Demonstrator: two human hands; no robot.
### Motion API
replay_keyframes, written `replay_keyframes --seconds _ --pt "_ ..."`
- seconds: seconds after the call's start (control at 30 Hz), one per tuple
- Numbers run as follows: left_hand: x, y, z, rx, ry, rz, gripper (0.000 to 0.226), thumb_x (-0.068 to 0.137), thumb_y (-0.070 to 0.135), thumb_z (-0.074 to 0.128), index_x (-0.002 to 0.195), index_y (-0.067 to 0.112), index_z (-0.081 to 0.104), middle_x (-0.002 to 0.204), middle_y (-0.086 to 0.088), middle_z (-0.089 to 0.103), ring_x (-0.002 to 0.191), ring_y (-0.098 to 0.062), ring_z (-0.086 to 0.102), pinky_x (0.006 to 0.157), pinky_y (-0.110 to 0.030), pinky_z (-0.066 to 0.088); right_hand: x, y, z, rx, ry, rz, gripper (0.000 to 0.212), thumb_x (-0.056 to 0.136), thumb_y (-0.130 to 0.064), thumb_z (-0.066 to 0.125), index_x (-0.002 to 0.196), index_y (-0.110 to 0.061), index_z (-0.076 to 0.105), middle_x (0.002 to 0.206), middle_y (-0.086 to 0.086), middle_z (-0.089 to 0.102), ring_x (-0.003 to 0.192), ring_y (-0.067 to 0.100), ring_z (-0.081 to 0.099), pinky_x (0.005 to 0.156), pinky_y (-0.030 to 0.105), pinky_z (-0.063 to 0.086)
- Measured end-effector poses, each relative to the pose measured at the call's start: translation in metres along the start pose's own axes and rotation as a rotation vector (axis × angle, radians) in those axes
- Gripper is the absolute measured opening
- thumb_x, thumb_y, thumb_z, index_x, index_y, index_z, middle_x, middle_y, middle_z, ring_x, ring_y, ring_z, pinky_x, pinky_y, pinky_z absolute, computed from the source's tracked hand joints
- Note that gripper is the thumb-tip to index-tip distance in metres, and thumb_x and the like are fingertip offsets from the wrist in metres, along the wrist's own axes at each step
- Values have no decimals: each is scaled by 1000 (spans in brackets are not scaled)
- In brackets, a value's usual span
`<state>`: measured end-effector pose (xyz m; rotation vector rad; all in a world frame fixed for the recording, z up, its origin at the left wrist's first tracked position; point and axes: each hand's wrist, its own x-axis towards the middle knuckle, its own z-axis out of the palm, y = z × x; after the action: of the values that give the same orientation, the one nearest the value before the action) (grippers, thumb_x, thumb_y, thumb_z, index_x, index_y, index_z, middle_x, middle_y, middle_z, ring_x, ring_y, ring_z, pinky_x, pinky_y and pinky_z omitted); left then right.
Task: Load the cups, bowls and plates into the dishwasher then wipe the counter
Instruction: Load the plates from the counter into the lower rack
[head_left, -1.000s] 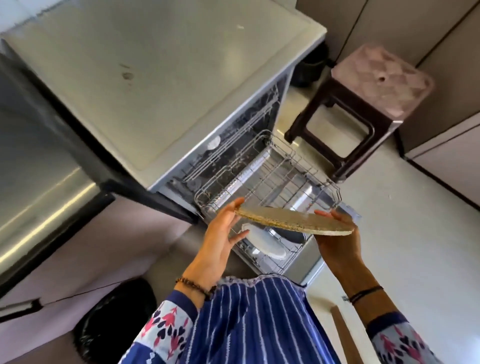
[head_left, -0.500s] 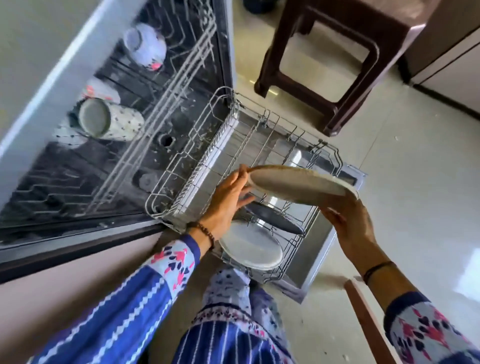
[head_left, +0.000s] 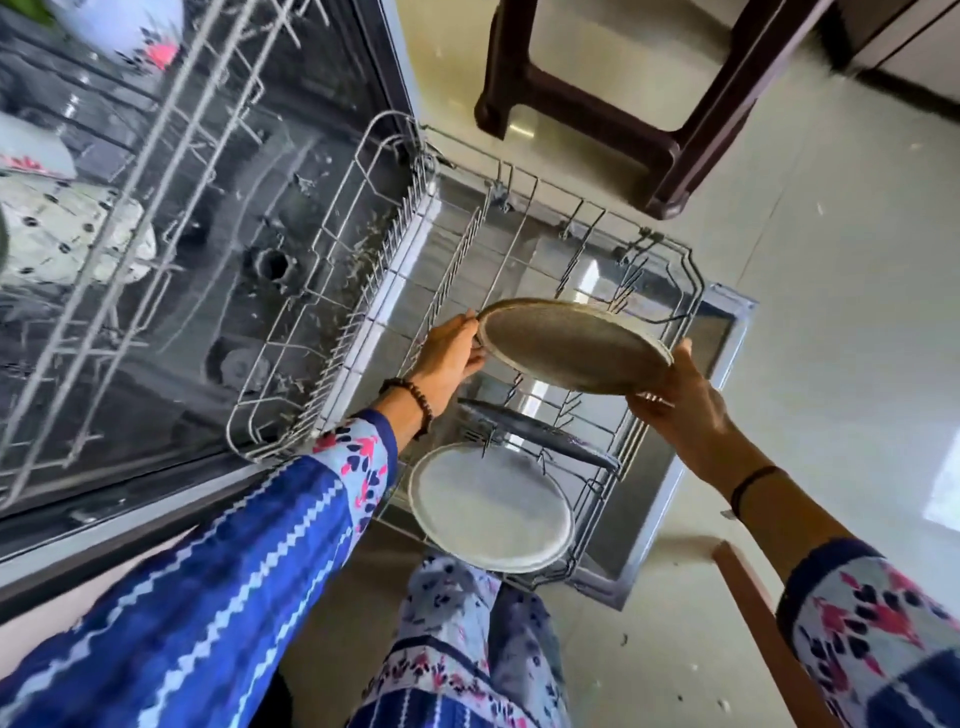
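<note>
Person's left hand (head_left: 449, 358) pinches the left rim of a round speckled grey-brown plate (head_left: 571, 343). The right hand (head_left: 680, 405) grips its right rim from below, thumb up on the edge. Plate is tilted, held just above the pulled-out grey wire lower rack (head_left: 693, 270) of the open dishwasher. In the rack, nearer the person: a dark plate (head_left: 540, 431) edge-on btwn tines & a round white plate (head_left: 491, 506) leaning at the front. White dotted cup (head_left: 67, 239) sits in the upper rack, far left. Dark brown stool (head_left: 670, 156) stands beyond.
</note>
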<state>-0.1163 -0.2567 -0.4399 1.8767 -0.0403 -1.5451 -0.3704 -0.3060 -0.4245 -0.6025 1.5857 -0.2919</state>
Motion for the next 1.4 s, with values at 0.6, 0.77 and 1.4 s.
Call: replay_keyframes --seconds 0.6,0.77,1.4 --pt "16 -5 5 267 6 -33 27 100 29 50 82 17 65 106 -13 67 108 -27 64 95 -39 54 14 4 20 -399 227 5 72 95 -71 31 108 -11 67 99 13 71 84 27 73 79 34 59" --pt "-7 6 1 325 31 61 20 95 25 57 77 21 63 107 -14 71 105 -28 67 94 -42 55 -11 -15 18 -439 151 -158 35 102 -44 48 105 -14 66 88 3 70 73 21 73 64 25 57" --pt "-284 29 -40 -106 98 329 12 85 16 65 96 17 71 101 -9 72 97 -26 67 87 -36 52 -261 -97 92 -900 -395 -758 18 97 -31 59 102 -15 66 94 1 73 83 19 72 77 44 61"
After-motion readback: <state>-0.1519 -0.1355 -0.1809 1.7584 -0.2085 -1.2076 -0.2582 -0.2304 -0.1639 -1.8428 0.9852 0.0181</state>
